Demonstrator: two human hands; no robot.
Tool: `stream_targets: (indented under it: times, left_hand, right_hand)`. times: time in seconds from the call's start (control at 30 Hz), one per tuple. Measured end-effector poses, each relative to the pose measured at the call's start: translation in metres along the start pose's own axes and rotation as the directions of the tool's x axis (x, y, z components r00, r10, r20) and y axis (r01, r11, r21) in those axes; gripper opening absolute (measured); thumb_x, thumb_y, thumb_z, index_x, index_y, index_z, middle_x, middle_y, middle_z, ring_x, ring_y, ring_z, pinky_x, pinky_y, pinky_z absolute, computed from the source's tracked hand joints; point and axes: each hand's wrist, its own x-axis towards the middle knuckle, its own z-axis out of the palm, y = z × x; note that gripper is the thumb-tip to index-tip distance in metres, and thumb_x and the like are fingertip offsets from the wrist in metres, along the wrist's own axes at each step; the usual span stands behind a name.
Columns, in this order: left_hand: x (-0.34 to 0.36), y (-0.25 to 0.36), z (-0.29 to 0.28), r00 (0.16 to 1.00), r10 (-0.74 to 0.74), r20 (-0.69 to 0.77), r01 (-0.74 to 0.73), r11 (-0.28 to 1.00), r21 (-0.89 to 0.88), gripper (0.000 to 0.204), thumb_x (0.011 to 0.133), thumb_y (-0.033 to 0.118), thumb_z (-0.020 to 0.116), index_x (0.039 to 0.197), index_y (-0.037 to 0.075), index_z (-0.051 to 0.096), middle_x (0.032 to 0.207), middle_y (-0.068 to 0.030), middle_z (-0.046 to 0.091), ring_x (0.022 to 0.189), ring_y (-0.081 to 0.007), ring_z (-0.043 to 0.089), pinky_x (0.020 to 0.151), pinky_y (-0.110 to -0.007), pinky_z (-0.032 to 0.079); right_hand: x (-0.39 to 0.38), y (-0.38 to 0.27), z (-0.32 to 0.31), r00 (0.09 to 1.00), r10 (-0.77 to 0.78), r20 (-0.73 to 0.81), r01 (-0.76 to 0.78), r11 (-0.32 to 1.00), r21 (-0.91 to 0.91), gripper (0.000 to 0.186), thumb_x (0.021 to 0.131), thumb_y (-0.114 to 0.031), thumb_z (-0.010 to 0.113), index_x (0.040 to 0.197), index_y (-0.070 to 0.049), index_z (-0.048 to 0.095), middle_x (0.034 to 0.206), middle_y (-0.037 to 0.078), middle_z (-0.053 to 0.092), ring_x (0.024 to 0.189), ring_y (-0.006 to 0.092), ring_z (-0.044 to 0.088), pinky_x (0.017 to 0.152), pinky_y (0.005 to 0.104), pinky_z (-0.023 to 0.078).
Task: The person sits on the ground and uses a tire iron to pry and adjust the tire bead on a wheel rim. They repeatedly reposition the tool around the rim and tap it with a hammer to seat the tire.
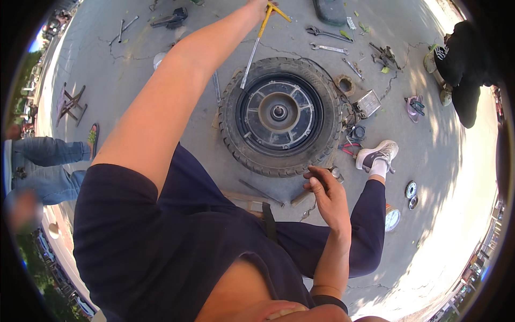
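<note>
At the upper edge of the view my left hand (258, 6), partly cut off, is closed round a yellow-handled T-handle wrench (264, 26). Its silver shaft slants down, and the tip appears over the upper-left part of the tyre (232, 121); whether it touches cannot be told. The black tyre lies flat, around a dark hub (292, 129) with a ring of bolts and a central axle (279, 111). My right hand (328, 196) is by the tyre's lower right edge, fingers half bent, thumb apart, with nothing visible between them.
Wrenches (329, 49), an adjustable wrench (327, 33), a metal ring (344, 85) and red-handled pliers (351, 148) lie right of the tyre. A folding stool (70, 104) stands left. One person's jeans (48, 158) show at left, another's dark clothing (466, 70) at right.
</note>
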Motion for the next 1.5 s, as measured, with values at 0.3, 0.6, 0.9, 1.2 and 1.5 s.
stream_targets:
  times: [0.3, 0.6, 0.9, 1.2, 1.5]
  left_hand:
    - [-0.019, -0.080, 0.095, 0.966, -0.108, 0.235, 0.069, 0.983, 0.170, 0.028, 0.101, 0.026, 0.046, 0.104, -0.001, 0.052, 0.098, -0.0203, 0.067, 0.089, -0.0323, 0.069, 0.068, -0.044, 0.057]
    - [-0.227, -0.096, 0.121, 0.704, -0.318, 0.635, -0.051, 0.869, 0.492, 0.024, 0.101, 0.023, 0.047, 0.104, 0.001, 0.053, 0.090, -0.0159, 0.069, 0.084, -0.0262, 0.069, 0.066, -0.036, 0.052]
    - [-0.368, -0.125, 0.039, 0.448, -0.370, 0.814, -0.445, 0.697, 0.562, 0.019, 0.093, 0.019, 0.051, 0.100, 0.001, 0.049, 0.074, -0.0097, 0.065, 0.069, -0.0190, 0.067, 0.065, -0.034, 0.051]
    - [-0.448, -0.142, -0.088, 0.455, -0.012, 0.890, -0.888, 0.069, 0.455, 0.030, 0.091, 0.033, 0.060, 0.104, 0.006, 0.062, 0.077, -0.0102, 0.066, 0.079, -0.0244, 0.065, 0.088, -0.042, 0.048]
    - [-0.473, -0.156, -0.182, 0.540, 0.242, 0.806, -0.835, 0.273, 0.477, 0.036, 0.088, 0.010, 0.062, 0.124, 0.009, 0.056, 0.118, -0.0117, 0.055, 0.122, -0.0251, 0.047, 0.116, -0.049, 0.021]
  right_hand:
    - [-0.015, -0.012, -0.004, 0.977, -0.206, 0.049, 0.209, 0.910, -0.359, 0.029, 0.093, -0.012, 0.060, 0.119, 0.001, 0.057, 0.105, 0.015, 0.065, 0.085, 0.0294, 0.067, 0.073, 0.0381, 0.051]
    - [-0.030, -0.016, -0.014, 0.970, -0.241, 0.022, 0.232, 0.899, -0.372, 0.040, 0.091, -0.007, 0.061, 0.129, -0.001, 0.052, 0.106, 0.016, 0.066, 0.088, 0.0256, 0.066, 0.077, 0.0346, 0.051]
    - [-0.024, -0.007, -0.043, 0.900, -0.262, -0.349, 0.241, 0.965, -0.105, 0.042, 0.095, -0.010, 0.055, 0.136, -0.002, 0.046, 0.101, 0.014, 0.067, 0.076, 0.0183, 0.067, 0.071, 0.0310, 0.053]
    - [0.002, -0.005, -0.027, 0.937, -0.257, -0.238, 0.242, 0.966, -0.092, 0.041, 0.097, -0.011, 0.053, 0.137, -0.002, 0.046, 0.104, 0.013, 0.065, 0.076, 0.0150, 0.066, 0.069, 0.0278, 0.053]
    - [0.007, -0.004, -0.012, 0.965, -0.223, -0.134, 0.204, 0.968, -0.146, 0.039, 0.099, -0.014, 0.050, 0.134, 0.002, 0.047, 0.106, 0.014, 0.065, 0.076, 0.0140, 0.064, 0.069, 0.0274, 0.052]
